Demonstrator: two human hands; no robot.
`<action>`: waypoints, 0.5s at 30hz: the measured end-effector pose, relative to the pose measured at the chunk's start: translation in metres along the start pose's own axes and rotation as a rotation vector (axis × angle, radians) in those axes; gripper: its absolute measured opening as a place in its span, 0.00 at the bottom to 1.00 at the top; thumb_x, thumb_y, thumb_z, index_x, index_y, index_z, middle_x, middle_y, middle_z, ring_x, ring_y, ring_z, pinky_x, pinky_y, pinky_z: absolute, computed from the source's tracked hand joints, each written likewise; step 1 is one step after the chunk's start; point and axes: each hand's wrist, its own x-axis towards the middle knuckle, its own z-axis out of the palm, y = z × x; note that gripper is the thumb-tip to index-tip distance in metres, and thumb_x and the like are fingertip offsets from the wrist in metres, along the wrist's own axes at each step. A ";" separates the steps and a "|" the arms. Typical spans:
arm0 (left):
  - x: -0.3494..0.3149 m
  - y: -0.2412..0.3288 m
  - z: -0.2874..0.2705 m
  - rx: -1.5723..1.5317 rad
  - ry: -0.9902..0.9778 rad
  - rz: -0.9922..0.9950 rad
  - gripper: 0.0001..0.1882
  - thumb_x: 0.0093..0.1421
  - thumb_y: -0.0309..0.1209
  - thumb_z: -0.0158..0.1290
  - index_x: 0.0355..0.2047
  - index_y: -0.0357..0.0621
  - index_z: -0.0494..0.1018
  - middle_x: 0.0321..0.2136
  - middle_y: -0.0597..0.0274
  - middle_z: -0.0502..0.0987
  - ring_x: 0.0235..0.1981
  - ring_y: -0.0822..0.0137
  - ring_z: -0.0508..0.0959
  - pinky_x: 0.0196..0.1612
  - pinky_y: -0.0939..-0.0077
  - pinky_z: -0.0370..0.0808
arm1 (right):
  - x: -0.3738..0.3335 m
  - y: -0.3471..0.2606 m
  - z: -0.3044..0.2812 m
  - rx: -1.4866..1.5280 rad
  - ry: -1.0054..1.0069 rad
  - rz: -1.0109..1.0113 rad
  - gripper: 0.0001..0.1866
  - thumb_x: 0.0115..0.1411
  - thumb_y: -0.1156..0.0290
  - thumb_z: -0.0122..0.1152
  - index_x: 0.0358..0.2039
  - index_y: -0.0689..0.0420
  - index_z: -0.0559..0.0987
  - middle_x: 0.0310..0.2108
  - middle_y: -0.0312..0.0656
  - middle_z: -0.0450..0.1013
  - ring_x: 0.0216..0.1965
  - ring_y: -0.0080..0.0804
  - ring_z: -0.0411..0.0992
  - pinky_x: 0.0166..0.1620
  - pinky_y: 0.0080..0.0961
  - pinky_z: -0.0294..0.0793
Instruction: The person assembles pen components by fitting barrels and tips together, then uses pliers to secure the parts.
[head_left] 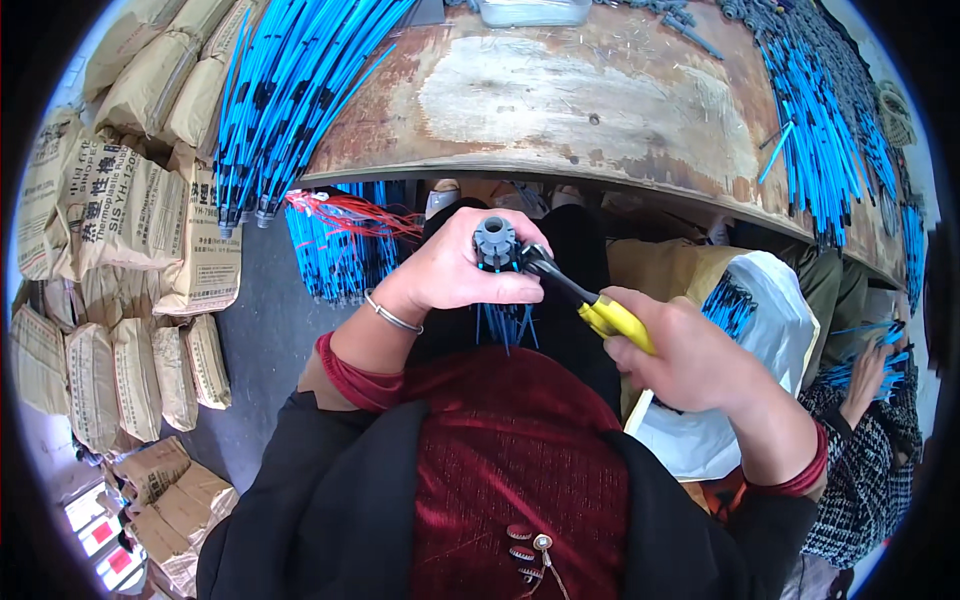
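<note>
In front of my lap, my left hand is wrapped round a grey ribbed plastic hub with a round hole in its top. Thin blue rods hang down below that hand, apparently from the hub. My right hand grips pliers with yellow handles and dark metal jaws. Their jaws meet the right side of the hub, beside my left fingers. Whether they are closed on a rod or wire there is too small to tell.
A worn wooden table stands ahead. Blue rod bundles overhang its left end; more rods lie right. Red wires hang below. Paper sacks are stacked left. A white sack stands right, near another person's hand.
</note>
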 end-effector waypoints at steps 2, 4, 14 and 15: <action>-0.002 -0.009 -0.005 -0.086 -0.006 0.032 0.23 0.41 0.34 0.65 0.37 0.37 0.73 0.26 0.61 0.75 0.29 0.71 0.74 0.35 0.78 0.71 | 0.007 0.005 -0.001 0.300 -0.062 0.049 0.16 0.55 0.72 0.55 0.43 0.62 0.69 0.22 0.45 0.72 0.21 0.30 0.72 0.25 0.25 0.70; -0.001 -0.021 -0.010 -0.269 -0.033 0.110 0.30 0.42 0.34 0.65 0.44 0.37 0.69 0.28 0.61 0.75 0.30 0.71 0.74 0.37 0.76 0.71 | 0.012 0.012 -0.006 0.446 -0.089 0.075 0.16 0.54 0.72 0.55 0.44 0.62 0.69 0.23 0.48 0.72 0.21 0.34 0.73 0.25 0.26 0.70; -0.001 -0.041 -0.006 -0.396 0.190 0.201 0.64 0.29 0.57 0.66 0.60 0.38 0.46 0.44 0.53 0.69 0.45 0.63 0.71 0.51 0.68 0.66 | 0.067 0.062 -0.073 -0.633 0.824 0.218 0.26 0.52 0.60 0.60 0.49 0.60 0.69 0.31 0.51 0.73 0.34 0.46 0.72 0.38 0.32 0.70; -0.002 -0.044 -0.005 -0.347 0.197 0.184 0.66 0.27 0.59 0.65 0.61 0.38 0.45 0.45 0.53 0.68 0.47 0.63 0.70 0.52 0.68 0.65 | 0.075 0.069 -0.074 -0.654 0.828 0.188 0.27 0.52 0.59 0.60 0.49 0.60 0.69 0.35 0.51 0.72 0.37 0.46 0.71 0.40 0.31 0.69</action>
